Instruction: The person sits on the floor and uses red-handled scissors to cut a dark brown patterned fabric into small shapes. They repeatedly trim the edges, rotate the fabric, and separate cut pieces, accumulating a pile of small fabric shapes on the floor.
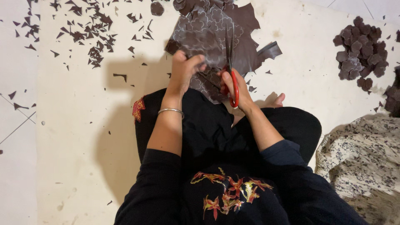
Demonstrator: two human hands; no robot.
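Observation:
A dark brown sheet (208,33) marked with pale flower-shaped outlines lies across my lap and the floor ahead. My left hand (183,68) pinches its near edge. My right hand (235,85) grips red-handled scissors (230,62), whose blades point away from me into the sheet. A silver bangle (171,111) circles my left wrist. I sit cross-legged in black clothes with red and gold embroidery.
A heap of cut brown flower shapes (360,52) lies at the far right. Small brown offcuts (89,35) are scattered at the far left on the cream mat (75,125). A speckled white cloth (362,154) sits at my right. A bare foot (275,100) shows beside my knee.

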